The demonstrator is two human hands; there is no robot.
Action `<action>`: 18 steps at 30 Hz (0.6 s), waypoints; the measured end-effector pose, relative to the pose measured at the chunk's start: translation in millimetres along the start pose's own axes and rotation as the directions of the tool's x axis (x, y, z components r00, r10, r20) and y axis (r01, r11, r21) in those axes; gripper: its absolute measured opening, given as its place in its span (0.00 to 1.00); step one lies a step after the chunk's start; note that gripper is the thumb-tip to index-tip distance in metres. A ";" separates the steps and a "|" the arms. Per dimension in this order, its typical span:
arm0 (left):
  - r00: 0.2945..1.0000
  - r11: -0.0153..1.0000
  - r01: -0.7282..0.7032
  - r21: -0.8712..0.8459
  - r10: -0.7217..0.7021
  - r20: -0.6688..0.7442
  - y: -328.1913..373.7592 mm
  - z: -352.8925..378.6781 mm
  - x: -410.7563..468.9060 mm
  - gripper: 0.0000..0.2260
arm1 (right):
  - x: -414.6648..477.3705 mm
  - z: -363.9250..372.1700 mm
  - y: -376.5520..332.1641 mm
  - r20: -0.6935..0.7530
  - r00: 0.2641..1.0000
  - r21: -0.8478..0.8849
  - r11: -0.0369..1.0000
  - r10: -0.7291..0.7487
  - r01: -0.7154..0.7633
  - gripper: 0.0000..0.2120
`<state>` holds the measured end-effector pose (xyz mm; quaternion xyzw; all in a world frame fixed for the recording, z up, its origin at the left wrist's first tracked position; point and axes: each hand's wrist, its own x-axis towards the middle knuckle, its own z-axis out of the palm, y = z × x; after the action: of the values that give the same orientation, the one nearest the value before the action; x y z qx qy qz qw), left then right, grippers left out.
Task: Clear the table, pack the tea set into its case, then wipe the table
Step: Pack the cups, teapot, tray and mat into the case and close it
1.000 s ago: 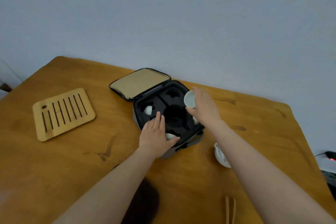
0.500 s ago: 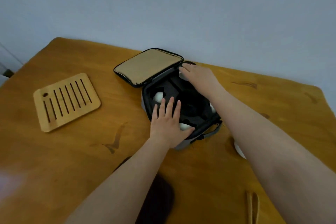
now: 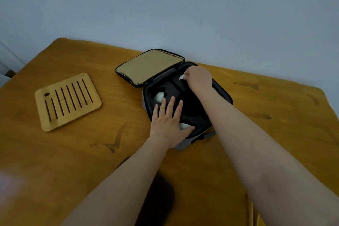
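The tea-set case (image 3: 222,95) lies open on the wooden table (image 3: 73,152), its tan-lined lid (image 3: 149,67) flipped back to the left. Its black foam insert holds a white cup (image 3: 159,96) in the left slot and another white cup (image 3: 184,126) in the near slot. My left hand (image 3: 167,124) rests flat on the foam at the case's near edge, fingers straight. My right hand (image 3: 199,79) reaches into the far slot and pinches a white cup (image 3: 181,77) there; most of that cup is hidden by the fingers.
A slatted bamboo tray (image 3: 67,101) lies on the table to the left of the case. A dark patch (image 3: 156,198) sits on the table near the front edge between my arms. The wall runs right behind the table's far edge.
My right hand carried the white cup from above the case down into the far slot. My left hand has stayed on the case's near edge. The view shifted slightly.
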<state>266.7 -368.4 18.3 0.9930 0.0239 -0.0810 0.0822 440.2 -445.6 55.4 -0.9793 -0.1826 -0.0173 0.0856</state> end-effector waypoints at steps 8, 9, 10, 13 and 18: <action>1.000 0.999 0.008 -0.033 -0.009 -0.025 -0.7 2.9 0.2 0.39 | -14.1 20.8 -12.4 -0.072 0.997 -0.168 0.985 -0.038 0.026 0.14; 1.000 0.999 0.011 -0.033 -0.012 -0.029 -0.8 3.6 0.7 0.39 | -16.8 23.5 -10.7 -0.060 0.996 -0.169 0.984 -0.065 0.054 0.12; 0.999 0.999 0.012 -0.034 -0.013 -0.034 -1.0 4.2 1.3 0.39 | -19.3 25.1 -8.8 -0.042 0.996 -0.154 0.985 -0.082 0.075 0.11; 0.999 0.999 0.012 -0.032 -0.013 -0.037 -1.4 5.2 2.7 0.39 | -24.1 24.1 -7.4 0.011 0.996 -0.087 0.992 -0.093 0.093 0.15; 0.999 0.999 0.021 -0.029 -0.022 -0.030 -1.0 5.6 2.5 0.38 | -41.1 27.7 -3.2 0.220 0.973 0.032 0.998 -0.066 0.061 0.27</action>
<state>268.3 -368.2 12.2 0.9925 0.0369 -0.0663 0.0954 400.8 -452.5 25.9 -0.9676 -0.2224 0.0911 0.0767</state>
